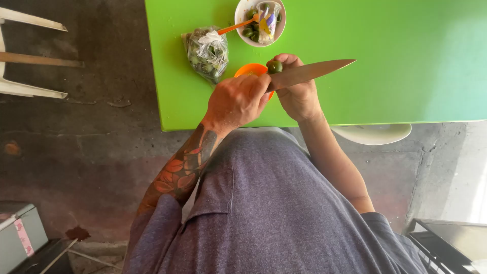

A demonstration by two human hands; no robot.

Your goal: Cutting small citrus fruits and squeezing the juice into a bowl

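Note:
My left hand [236,101], on a tattooed forearm, grips the handle of a large kitchen knife [314,72] whose blade points right. My right hand [299,94] pinches a small round green fruit [275,66] between its fingertips, right at the blade's base. Both hands hover over a small orange bowl [248,69] on the bright green table [385,61], close to its near edge. The bowl is mostly hidden behind my left hand.
A clear plastic bag of green fruits [207,50] lies left of the bowl. A white bowl [242,11] at the far edge holds green fruits, a small packet and an orange spoon [236,26]. A white chair [25,56] stands at left, a white seat [373,134] under the table.

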